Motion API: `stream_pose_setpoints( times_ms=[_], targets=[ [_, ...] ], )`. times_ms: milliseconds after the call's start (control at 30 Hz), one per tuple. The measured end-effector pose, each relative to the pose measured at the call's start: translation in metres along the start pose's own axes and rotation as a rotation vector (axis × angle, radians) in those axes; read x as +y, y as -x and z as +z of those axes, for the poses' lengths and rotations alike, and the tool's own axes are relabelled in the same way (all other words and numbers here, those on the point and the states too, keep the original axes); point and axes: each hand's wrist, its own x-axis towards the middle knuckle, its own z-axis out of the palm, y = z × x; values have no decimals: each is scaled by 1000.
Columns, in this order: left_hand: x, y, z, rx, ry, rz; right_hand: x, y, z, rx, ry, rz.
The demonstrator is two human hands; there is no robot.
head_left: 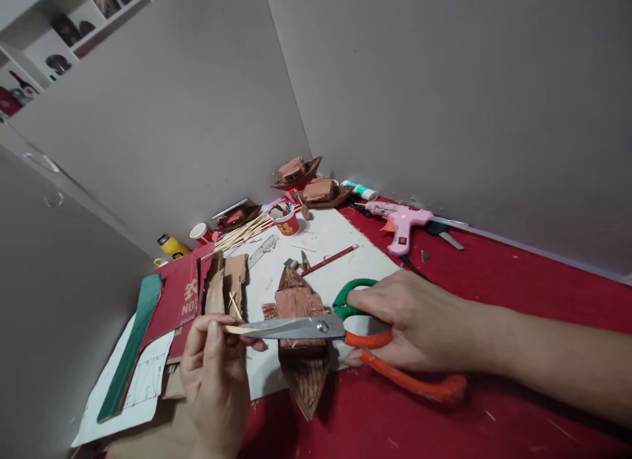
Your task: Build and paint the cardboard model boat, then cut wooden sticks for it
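Note:
Pinched between the thumb and fingers of my left hand is a thin pale wooden stick. My right hand grips scissors with one green and one orange handle. Their blades point left and lie along the stick, with the tip near my left fingers; I cannot tell whether the stick is between the blades. Below the scissors a brown model boat rests on white paper, its pointed near end over the red table. The blades hide part of its roof.
A pink glue gun lies at the right back. Behind stand more model boats and a paper cup. Several thin sticks, a pencil and a ruler lie around. Cardboard and a green strip are left.

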Motion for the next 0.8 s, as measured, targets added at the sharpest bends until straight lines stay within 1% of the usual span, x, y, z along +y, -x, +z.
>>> stream_pose_setpoints(
  times_ms=[167, 300, 467, 667, 800],
  targets=[
    [-2, -2, -2, 51, -29, -2, -2, -2, -3, -11, -2, 37],
    [-7, 3, -1, 38, -76, -1, -3, -3, -4, -29, 11, 52],
    [-10, 4, -1, 33, -68, 22, -3, -2, -3, -23, -6, 34],
    [-8, 3, -1, 18, -25, 12, -1, 1, -1, -5, -1, -6],
    [-5, 3, 0, 46, -3, -4, 0, 2, 0, 6, -6, -12]
  ],
)
